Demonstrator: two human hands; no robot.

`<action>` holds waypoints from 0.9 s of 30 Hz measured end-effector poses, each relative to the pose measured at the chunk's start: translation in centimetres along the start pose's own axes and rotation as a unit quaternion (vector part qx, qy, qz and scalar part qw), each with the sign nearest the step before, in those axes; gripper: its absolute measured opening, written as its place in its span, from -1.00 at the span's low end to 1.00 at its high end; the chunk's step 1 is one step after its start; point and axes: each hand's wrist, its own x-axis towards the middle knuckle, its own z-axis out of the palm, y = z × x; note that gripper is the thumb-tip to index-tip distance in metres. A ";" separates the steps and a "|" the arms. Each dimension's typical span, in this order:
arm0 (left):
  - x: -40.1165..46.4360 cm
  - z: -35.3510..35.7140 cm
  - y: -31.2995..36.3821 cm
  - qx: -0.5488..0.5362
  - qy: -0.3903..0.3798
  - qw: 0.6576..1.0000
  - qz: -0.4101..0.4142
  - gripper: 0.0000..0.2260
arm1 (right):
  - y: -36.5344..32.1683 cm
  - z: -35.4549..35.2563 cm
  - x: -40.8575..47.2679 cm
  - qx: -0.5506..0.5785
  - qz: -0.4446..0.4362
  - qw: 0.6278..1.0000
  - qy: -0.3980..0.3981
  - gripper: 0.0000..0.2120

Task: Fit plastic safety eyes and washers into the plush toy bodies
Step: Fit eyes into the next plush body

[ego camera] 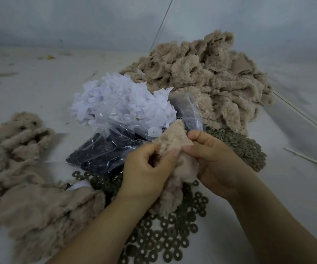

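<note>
One head-worn wide-angle view looks forward and down from close above the hands onto the table (39,88); a wall (96,20) closes the far side. No second view.

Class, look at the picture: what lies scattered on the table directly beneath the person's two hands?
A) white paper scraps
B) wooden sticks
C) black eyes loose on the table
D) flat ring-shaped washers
D: dark ring-shaped washers are spread over the table below the left hand and right hand, which both hold a beige plush piece.
</note>
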 end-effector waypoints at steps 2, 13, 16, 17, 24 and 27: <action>0.0 0.0 -0.1 -0.039 0.013 0.999 -0.017 -0.75 | 0.1 0.2 0.1 0.015 -0.008 1.000 -0.001 -0.63; 0.1 0.1 -0.3 -0.082 0.047 0.995 -0.017 -0.83 | 0.9 0.4 0.2 -0.015 0.140 0.990 -0.011 -0.54; 0.0 0.2 -0.4 -0.110 0.069 0.990 -0.051 -0.81 | 0.8 0.4 0.1 0.001 0.137 0.991 -0.011 -0.58; 0.0 0.3 -0.3 -0.122 0.076 0.987 -0.066 -0.80 | 0.8 0.4 0.2 0.011 0.127 0.992 -0.008 -0.59; 0.0 0.4 -0.2 -0.155 0.065 0.981 -0.093 -0.80 | 1.3 0.6 0.6 0.021 0.061 0.998 0.022 -0.63; -0.3 0.5 0.0 -0.103 0.033 0.993 -0.054 -0.67 | 1.3 0.6 0.6 -0.003 0.051 0.998 0.036 -0.54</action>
